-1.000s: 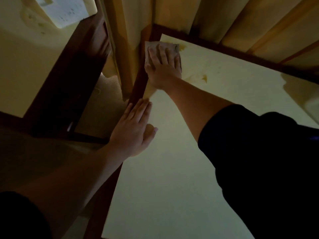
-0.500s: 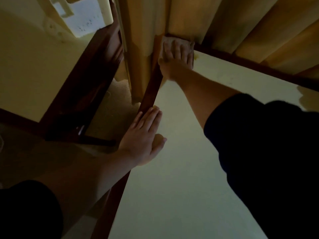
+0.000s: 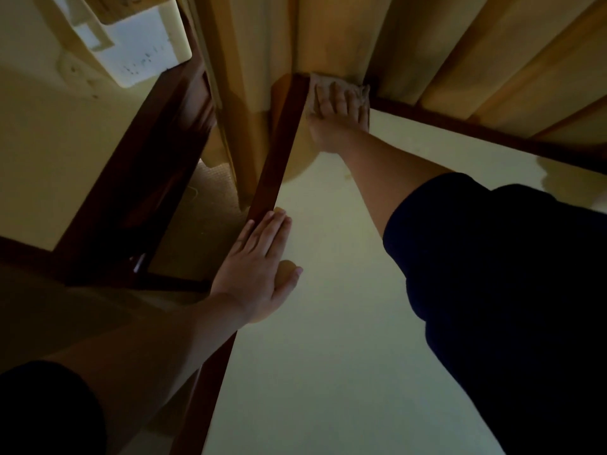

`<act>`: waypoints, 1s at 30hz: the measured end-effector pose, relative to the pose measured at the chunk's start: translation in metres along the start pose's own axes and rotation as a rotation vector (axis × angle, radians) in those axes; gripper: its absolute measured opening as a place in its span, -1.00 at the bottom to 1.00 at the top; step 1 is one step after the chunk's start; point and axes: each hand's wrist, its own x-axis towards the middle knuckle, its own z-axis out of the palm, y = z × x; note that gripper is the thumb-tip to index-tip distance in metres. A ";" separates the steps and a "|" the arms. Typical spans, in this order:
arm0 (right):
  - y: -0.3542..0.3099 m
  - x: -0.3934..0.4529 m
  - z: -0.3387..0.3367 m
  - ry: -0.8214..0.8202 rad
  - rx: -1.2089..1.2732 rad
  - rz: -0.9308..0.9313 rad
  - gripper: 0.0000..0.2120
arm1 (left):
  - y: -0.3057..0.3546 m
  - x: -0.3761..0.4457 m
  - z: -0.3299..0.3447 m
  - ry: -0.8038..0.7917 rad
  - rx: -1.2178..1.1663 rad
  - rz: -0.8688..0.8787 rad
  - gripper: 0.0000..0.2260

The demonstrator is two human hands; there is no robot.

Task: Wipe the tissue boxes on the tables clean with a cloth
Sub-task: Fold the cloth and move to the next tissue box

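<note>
My right hand [image 3: 338,119] lies flat with straight fingers on a brownish cloth [image 3: 323,82], pressing it onto the far left corner of a pale table [image 3: 328,323] with a dark wooden rim. My left hand [image 3: 256,270] rests flat, fingers straight, on the table's left edge, nearer to me. A white tissue box [image 3: 138,44] stands on the neighbouring table at the upper left, away from both hands. Most of the cloth is hidden under my fingers.
Yellow curtains [image 3: 427,50] hang right behind the table's far edge and touch the corner. A second table with a dark wooden rim [image 3: 154,152] stands to the left, with a narrow gap of carpeted floor [image 3: 203,221] between the two.
My right hand has slid the cloth farther away into the table's far corner, against the curtain. My left hand has stayed flat on the left edge.
</note>
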 end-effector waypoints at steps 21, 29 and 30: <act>-0.015 0.031 -0.003 0.098 -0.042 -0.049 -0.37 | -0.001 0.000 0.004 -0.012 -0.023 0.011 -0.25; 0.016 -0.002 0.009 0.114 -0.059 0.032 -0.34 | -0.004 -0.001 0.003 -0.011 -0.030 0.010 -0.25; 0.021 -0.007 0.011 0.120 -0.063 0.053 -0.35 | -0.003 -0.001 0.002 -0.011 -0.034 0.009 -0.25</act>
